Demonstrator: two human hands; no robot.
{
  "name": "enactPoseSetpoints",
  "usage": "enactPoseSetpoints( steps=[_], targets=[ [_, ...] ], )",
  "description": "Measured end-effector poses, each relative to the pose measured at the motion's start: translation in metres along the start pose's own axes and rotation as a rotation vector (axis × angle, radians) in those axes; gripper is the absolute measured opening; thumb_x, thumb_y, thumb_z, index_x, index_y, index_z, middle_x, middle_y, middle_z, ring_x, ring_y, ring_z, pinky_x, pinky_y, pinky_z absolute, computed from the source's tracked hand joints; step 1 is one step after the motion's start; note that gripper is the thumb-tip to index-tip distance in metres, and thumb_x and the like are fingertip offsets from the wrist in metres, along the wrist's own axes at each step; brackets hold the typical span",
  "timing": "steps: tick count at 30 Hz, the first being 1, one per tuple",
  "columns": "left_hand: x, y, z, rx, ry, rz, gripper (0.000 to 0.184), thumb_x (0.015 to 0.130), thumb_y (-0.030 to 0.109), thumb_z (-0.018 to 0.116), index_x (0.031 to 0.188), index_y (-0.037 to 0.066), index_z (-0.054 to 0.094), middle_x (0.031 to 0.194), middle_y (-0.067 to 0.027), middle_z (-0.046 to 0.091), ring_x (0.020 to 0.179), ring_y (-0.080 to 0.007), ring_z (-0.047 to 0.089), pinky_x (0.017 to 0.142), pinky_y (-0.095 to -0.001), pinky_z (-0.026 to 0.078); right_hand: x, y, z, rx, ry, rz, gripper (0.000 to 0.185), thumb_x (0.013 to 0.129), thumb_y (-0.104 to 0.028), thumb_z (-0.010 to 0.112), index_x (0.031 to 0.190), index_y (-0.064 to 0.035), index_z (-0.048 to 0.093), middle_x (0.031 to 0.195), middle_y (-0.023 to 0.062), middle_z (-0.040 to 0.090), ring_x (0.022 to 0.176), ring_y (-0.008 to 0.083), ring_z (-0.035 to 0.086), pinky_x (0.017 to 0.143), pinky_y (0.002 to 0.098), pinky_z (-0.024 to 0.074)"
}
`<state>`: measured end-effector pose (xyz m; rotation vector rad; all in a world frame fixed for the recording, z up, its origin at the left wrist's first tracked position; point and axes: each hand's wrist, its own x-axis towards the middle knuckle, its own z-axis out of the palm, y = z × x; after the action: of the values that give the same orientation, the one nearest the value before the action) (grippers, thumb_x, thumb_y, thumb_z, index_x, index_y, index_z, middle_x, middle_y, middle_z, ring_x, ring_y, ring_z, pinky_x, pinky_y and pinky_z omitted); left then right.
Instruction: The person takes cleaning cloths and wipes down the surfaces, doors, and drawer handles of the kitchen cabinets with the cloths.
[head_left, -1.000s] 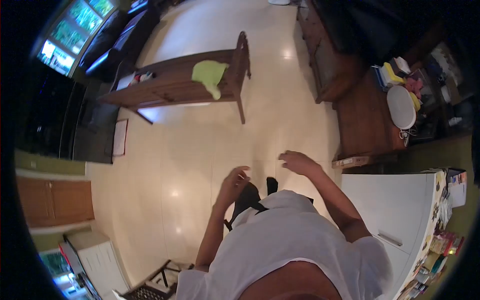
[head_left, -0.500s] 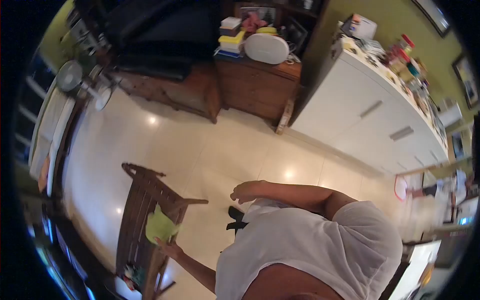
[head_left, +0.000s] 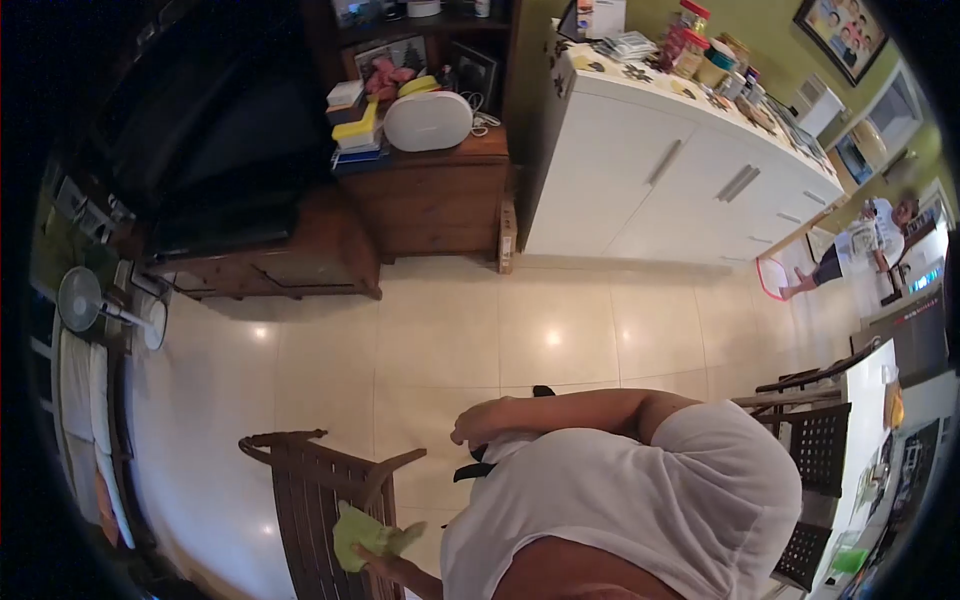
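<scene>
My left hand (head_left: 378, 562) is closed on a light green cloth (head_left: 358, 532), which lies bunched against the slats of a dark wooden bench (head_left: 315, 505). Part of the cloth hangs toward the bench's right edge, by a curved wooden armrest (head_left: 392, 474). In front of my white shirt, my right hand (head_left: 478, 422) is held with its fingers curled inward. Its palm faces away from view, so whatever it may hold is hidden.
Ahead stands a wooden cabinet (head_left: 430, 205) bearing a white speaker (head_left: 428, 121). A long white cabinet (head_left: 640, 180) carries jars. A fan (head_left: 82, 298) is at left. Woven chairs (head_left: 815, 450) and a white table (head_left: 870, 390) are at right. Another person (head_left: 872, 240) stands far right.
The view has turned, so the bench appears lower and the cabinets have shifted left. My left hand and the green cloth now appear lower and farther right. The chairs at right came into view.
</scene>
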<state>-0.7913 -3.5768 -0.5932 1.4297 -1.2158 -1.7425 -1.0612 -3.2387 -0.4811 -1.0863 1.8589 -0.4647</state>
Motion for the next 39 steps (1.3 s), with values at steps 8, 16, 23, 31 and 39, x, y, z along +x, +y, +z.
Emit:
enactPoseSetpoints(
  steps=[8, 16, 23, 31, 39],
  targets=[
    [-0.147, 0.122, 0.183, 0.262, -0.435, 0.379, 0.061, 0.087, 0.026, 0.066, 0.135, -0.001, 0.040, 0.124, -0.0186, 0.053, 0.103, -0.0300, 0.058, 0.088, -0.0389, 0.050, -0.031, 0.025, -0.033, 0.440, 0.308, -0.246, 0.050, 0.095, -0.041, 0.051, 0.129, -0.0049, 0.050, 0.126, 0.0175, 0.054, 0.116, 0.0314, 0.051, 0.099, 0.0398, 0.0403],
    [-0.286, 0.083, 0.356, 0.834, -1.253, 0.721, 0.040, 0.080, 0.018, 0.070, 0.111, 0.001, 0.052, 0.107, -0.0189, 0.055, 0.097, -0.0362, 0.057, 0.082, -0.0435, 0.046, -0.113, 0.084, -0.053, 1.742, 0.693, -0.346, 0.063, 0.097, -0.054, 0.035, 0.141, -0.0089, 0.035, 0.137, 0.0158, 0.045, 0.124, 0.0261, 0.046, 0.106, 0.0391, 0.0352],
    [-0.386, 0.026, 0.443, 0.792, -1.801, 0.755, 0.052, 0.072, 0.024, 0.078, 0.112, 0.003, 0.053, 0.103, -0.0137, 0.060, 0.097, -0.0294, 0.060, 0.082, -0.0370, 0.047, -0.220, 0.169, -0.020, 2.267, 0.893, -0.628, 0.049, 0.096, -0.040, 0.044, 0.130, -0.0043, 0.048, 0.124, 0.0156, 0.057, 0.110, 0.0303, 0.057, 0.100, 0.0434, 0.0440],
    [-0.411, 0.028, 0.546, 0.149, -1.675, -0.149, 0.032, 0.087, 0.010, 0.066, 0.115, 0.003, 0.053, 0.110, -0.0056, 0.061, 0.099, -0.0143, 0.059, 0.088, -0.0277, 0.048, -0.351, 0.250, -0.025, 2.128, 1.238, -1.072, 0.064, 0.085, -0.046, 0.055, 0.136, -0.0099, 0.044, 0.129, 0.0164, 0.054, 0.113, 0.0350, 0.056, 0.093, 0.0515, 0.0483],
    [-0.422, 0.023, 0.658, 0.063, -1.885, -0.357, 0.032, 0.092, 0.005, 0.056, 0.122, 0.006, 0.045, 0.110, -0.0052, 0.056, 0.103, -0.0135, 0.056, 0.088, -0.0294, 0.049, -0.424, 0.219, -0.081, 1.805, 1.886, -0.962, 0.050, 0.093, -0.044, 0.047, 0.127, -0.0073, 0.051, 0.117, 0.0142, 0.061, 0.097, 0.0303, 0.065, 0.084, 0.0478, 0.0548]
  ],
)
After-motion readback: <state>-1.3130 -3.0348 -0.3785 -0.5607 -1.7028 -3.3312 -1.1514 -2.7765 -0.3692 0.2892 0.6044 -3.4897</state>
